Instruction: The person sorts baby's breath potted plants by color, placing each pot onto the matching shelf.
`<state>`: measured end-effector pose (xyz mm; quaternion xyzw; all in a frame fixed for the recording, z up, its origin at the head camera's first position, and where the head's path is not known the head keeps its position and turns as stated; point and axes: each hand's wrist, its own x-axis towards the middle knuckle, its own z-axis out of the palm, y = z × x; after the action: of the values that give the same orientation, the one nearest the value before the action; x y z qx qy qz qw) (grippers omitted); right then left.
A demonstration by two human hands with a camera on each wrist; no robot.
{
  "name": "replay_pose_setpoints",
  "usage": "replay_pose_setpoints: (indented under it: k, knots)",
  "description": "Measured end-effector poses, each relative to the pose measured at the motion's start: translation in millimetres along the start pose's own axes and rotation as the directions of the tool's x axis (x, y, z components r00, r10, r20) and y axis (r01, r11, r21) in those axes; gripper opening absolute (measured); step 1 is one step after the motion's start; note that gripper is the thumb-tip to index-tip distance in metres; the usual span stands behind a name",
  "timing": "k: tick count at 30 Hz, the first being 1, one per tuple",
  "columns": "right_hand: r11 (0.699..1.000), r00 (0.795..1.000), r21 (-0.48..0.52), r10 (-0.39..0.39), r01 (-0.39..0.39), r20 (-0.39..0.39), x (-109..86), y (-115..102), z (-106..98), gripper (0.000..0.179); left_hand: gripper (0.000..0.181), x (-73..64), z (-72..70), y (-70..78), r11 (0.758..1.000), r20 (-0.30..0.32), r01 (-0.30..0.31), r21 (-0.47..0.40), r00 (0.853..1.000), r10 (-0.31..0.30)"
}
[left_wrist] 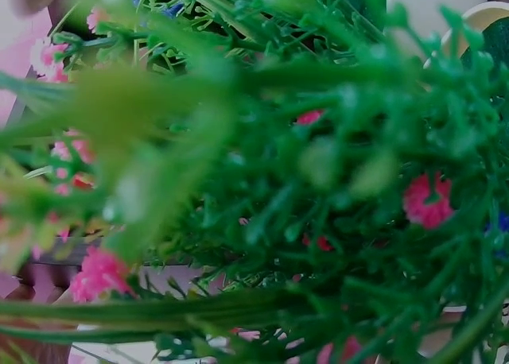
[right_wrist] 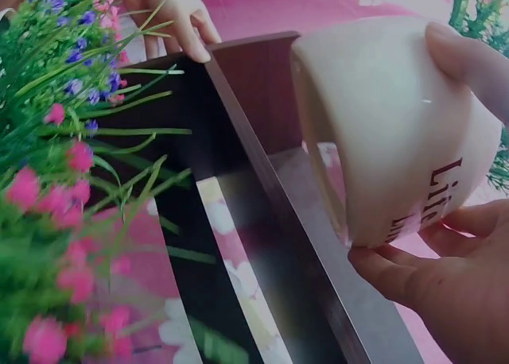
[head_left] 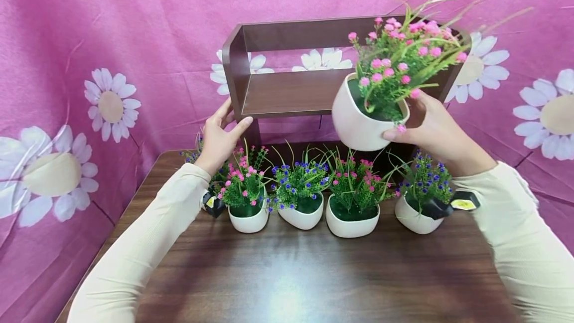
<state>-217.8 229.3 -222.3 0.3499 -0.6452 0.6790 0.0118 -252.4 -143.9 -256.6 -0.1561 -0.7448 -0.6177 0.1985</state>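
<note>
My right hand [head_left: 428, 123] holds a white pot of artificial pink flowers [head_left: 369, 118] in front of the right part of a dark brown wooden shelf [head_left: 291, 91]. The pot tilts, its flowers leaning right. In the right wrist view the pot [right_wrist: 390, 133] bears dark lettering, with the thumb on one side and fingers on the other. My left hand [head_left: 219, 136] grips the shelf's lower left corner, thumb along the front edge and fingers at the outer side. Pink flowers and green leaves [left_wrist: 270, 181] fill the left wrist view and hide that hand.
Before the shelf, a row of white pots stands on the brown table [head_left: 287, 273]: pink flowers [head_left: 244, 178], blue flowers [head_left: 300, 183], pink flowers [head_left: 354, 183] and blue flowers [head_left: 426, 183]. More blue flowers show behind my left wrist. A pink cloth with white daisies [head_left: 157, 39] hangs behind.
</note>
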Motion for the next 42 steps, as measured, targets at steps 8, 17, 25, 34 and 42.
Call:
replay_pose_setpoints:
  k: [8, 17, 25, 34, 42]
  knots:
    - [0.999, 0.999, 0.037, -0.033, 0.033, -0.002, 55.6, 7.9, 20.2, 0.076, 0.065, 0.5, 1.1, 1.1, 1.000, -0.004, 0.018, -0.016, 1.000, -0.018]
    - [0.998, 0.997, 0.039, 0.053, -0.051, -0.057, 104.6, 12.4, 32.1, 0.074, 0.065, -1.5, -0.4, 0.8, 1.000, -0.005, 0.024, 0.006, 1.000, -0.024]
    - [0.995, 0.994, -0.017, 0.098, -0.099, -0.050, 135.8, 19.5, 42.0, 0.081, 0.065, -1.2, -1.1, -0.1, 1.000, -0.005, 0.008, 0.012, 1.000, -0.008]
    - [0.990, 0.988, 0.034, 0.137, -0.135, -0.071, 157.9, 40.1, 50.5, 0.082, 0.065, -2.5, 1.9, -0.5, 1.000, 0.009, 0.002, 0.022, 1.000, -0.002]
    - [0.976, 0.970, -0.003, 0.216, -0.218, -0.115, 173.0, 55.3, 55.2, 0.097, 0.064, -0.5, -0.1, -0.7, 1.000, 0.009, 0.016, 0.007, 1.000, -0.016]
